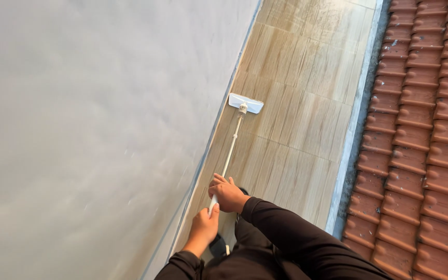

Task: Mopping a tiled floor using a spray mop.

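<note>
I hold a white flat mop by its long thin handle point(231, 147). My right hand point(227, 194) grips the handle higher along the shaft, and my left hand point(204, 226) grips its near end just below. The white rectangular mop head point(246, 102) rests flat on the wood-look tiled floor point(296, 103), close to the foot of the wall. Both arms wear black sleeves.
A plain grey-white wall point(89, 129) runs along the left of the narrow tiled walkway. A pale concrete curb point(349, 140) borders the right side, and beyond it lies a roof of red clay tiles point(421, 119). My dark shoe point(218, 245) shows below my hands.
</note>
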